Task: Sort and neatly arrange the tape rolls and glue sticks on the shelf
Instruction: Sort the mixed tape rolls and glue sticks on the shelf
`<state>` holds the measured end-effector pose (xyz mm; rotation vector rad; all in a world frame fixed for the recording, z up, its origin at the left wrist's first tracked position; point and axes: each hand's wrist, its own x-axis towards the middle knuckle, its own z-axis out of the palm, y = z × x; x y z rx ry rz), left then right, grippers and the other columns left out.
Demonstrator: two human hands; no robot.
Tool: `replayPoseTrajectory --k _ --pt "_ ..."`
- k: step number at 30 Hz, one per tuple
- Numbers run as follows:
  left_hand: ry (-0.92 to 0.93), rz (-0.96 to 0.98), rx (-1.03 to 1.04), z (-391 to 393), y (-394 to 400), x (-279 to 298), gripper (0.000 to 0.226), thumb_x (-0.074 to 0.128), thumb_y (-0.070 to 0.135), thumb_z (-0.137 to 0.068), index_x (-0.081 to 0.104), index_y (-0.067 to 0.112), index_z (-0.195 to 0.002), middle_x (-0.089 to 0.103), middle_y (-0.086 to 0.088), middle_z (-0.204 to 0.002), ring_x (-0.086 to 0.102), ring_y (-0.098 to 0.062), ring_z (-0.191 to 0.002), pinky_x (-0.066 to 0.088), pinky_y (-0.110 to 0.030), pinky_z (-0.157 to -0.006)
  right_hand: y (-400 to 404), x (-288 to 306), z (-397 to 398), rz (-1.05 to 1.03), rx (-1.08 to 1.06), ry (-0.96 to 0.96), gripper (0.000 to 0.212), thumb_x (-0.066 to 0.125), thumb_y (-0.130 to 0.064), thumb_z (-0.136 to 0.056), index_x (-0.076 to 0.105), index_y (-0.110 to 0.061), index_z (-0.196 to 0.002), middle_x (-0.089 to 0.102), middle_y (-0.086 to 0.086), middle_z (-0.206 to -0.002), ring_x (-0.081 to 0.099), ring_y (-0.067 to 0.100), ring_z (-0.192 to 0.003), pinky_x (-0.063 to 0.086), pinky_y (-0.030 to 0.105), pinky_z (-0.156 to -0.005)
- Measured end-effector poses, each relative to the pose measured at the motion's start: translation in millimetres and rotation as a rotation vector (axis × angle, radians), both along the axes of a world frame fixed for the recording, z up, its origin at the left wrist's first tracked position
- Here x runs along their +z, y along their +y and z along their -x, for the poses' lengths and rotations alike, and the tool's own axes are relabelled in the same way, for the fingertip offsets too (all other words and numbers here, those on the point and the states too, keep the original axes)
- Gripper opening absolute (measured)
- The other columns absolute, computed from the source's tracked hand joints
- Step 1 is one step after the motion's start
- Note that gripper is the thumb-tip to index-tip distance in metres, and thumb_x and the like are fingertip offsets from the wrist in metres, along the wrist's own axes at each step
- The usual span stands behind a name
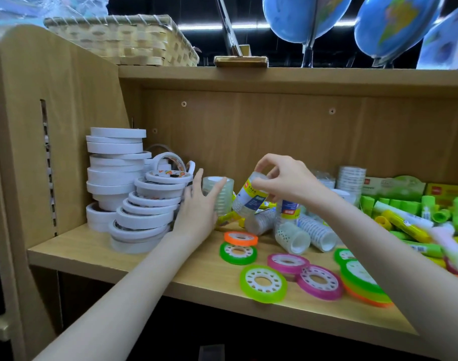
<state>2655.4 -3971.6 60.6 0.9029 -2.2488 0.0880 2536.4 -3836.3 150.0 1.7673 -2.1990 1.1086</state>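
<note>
Two hands (196, 204) — one tape pack (251, 196)

**Shelving Unit and Surroundings**

A light wood-grain shelf unit (274, 121) has a screwed back panel and a slotted left side panel (48, 162). On top stand a woven basket (123, 40) and blue globes (301, 16). Strip lights (202, 26) glow behind.

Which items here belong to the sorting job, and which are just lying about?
Job:
white tape rolls
clear tape pack gripped by right hand
clear tape stack by left hand
coloured tape rolls
glue sticks

Lying about:
wicker basket
globes
</note>
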Motion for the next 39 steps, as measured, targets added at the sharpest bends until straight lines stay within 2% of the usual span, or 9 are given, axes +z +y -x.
replayPoseTrajectory --k 2,4,6,9,15,23,29,34,39 --pt "0.136 -0.007 -0.151 -6 7 -2 0.058 0.053 0.012 -0.080 0.044 0.029 -0.135 0.014 -0.008 -0.151 0.018 -0.029 -0.132 0.022 -0.038 -0.107 4 0 3 0.012 -0.014 0.005 0.022 0.062 -0.028 -0.076 0.059 -0.020 -0.096 0.070 0.004 -0.077 0.069 0.020 -0.063 0.058 0.034 -0.070" --pt "0.205 -0.114 -0.328 -9 16 0 0.055 0.047 0.034 -0.070 0.056 0.024 -0.124 0.038 0.000 -0.135 0.031 -0.025 -0.124 0.023 -0.028 -0.102 7 -3 3 -0.005 -0.013 0.017 0.023 0.063 -0.028 -0.076 0.059 -0.020 -0.097 0.068 0.002 -0.075 0.068 0.019 -0.060 0.057 0.035 -0.070" --pt "0.062 -0.192 -0.400 -10 17 -2 0.068 0.039 0.049 -0.065 0.053 0.025 -0.127 0.049 0.005 -0.126 0.034 -0.020 -0.121 0.024 -0.024 -0.102 11 -5 2 -0.026 -0.020 0.045 0.023 0.063 -0.028 -0.076 0.059 -0.021 -0.097 0.067 0.001 -0.074 0.065 0.016 -0.058 0.057 0.034 -0.068" --pt "-0.104 -0.223 -0.358 -11 9 -7 0.044 0.054 0.037 -0.085 0.053 0.025 -0.128 0.055 0.005 -0.128 0.042 -0.018 -0.122 0.034 -0.040 -0.105 20 -4 3 -0.004 -0.060 0.141 0.020 0.061 -0.030 -0.075 0.058 -0.024 -0.094 0.067 0.002 -0.077 0.057 0.013 -0.063 0.054 0.033 -0.070" --pt "-0.326 -0.179 -0.121 -28 10 -2 0.041 0.044 0.022 -0.095 0.044 0.026 -0.136 0.042 -0.009 -0.124 0.032 -0.030 -0.122 0.029 -0.039 -0.106 8 4 -3 0.016 -0.036 0.192 0.026 0.063 -0.029 -0.077 0.060 -0.021 -0.102 0.063 0.001 -0.085 0.055 0.019 -0.072 0.048 0.030 -0.072" --pt "-0.136 -0.160 -0.160 -60 35 -10 0.017 0.044 0.015 -0.089 0.046 0.013 -0.106 0.055 -0.004 -0.107 0.054 -0.022 -0.100 0.044 -0.037 -0.084 -50 -21 -24 -0.132 0.066 0.135 0.032 0.063 -0.032 -0.083 0.062 -0.014 -0.110 0.058 0.007 -0.096 0.060 0.020 -0.070 0.055 0.034 -0.075" --pt "-0.264 -0.112 -0.177 -57 32 -11 0.040 0.040 0.037 -0.096 0.043 0.022 -0.133 0.036 0.002 -0.142 0.042 -0.021 -0.122 0.036 -0.033 -0.100 -57 -21 -21 -0.149 0.091 0.134 0.025 0.068 -0.037 -0.082 0.062 -0.014 -0.089 0.066 0.009 -0.092 0.065 0.018 -0.060 0.056 0.031 -0.067" --pt "-0.163 -0.046 -0.187 -57 33 -11 0.025 0.046 0.038 -0.093 0.050 0.018 -0.107 0.051 0.002 -0.111 0.054 -0.017 -0.103 0.043 -0.029 -0.083 -53 -17 -15 -0.151 0.105 0.058 0.026 0.072 -0.031 -0.080 0.062 -0.011 -0.092 0.068 0.010 -0.089 0.068 0.017 -0.062 0.058 0.032 -0.069" --pt "-0.154 0.004 -0.136 -52 29 -17 0.062 0.047 0.041 -0.091 0.018 0.025 -0.144 0.029 -0.005 -0.140 0.035 -0.025 -0.125 0.039 -0.036 -0.100 -56 -17 -8 -0.124 0.217 -0.183 0.009 0.069 -0.011 -0.082 0.064 -0.012 -0.089 0.067 0.008 -0.084 0.069 0.024 -0.073 0.057 0.033 -0.078"
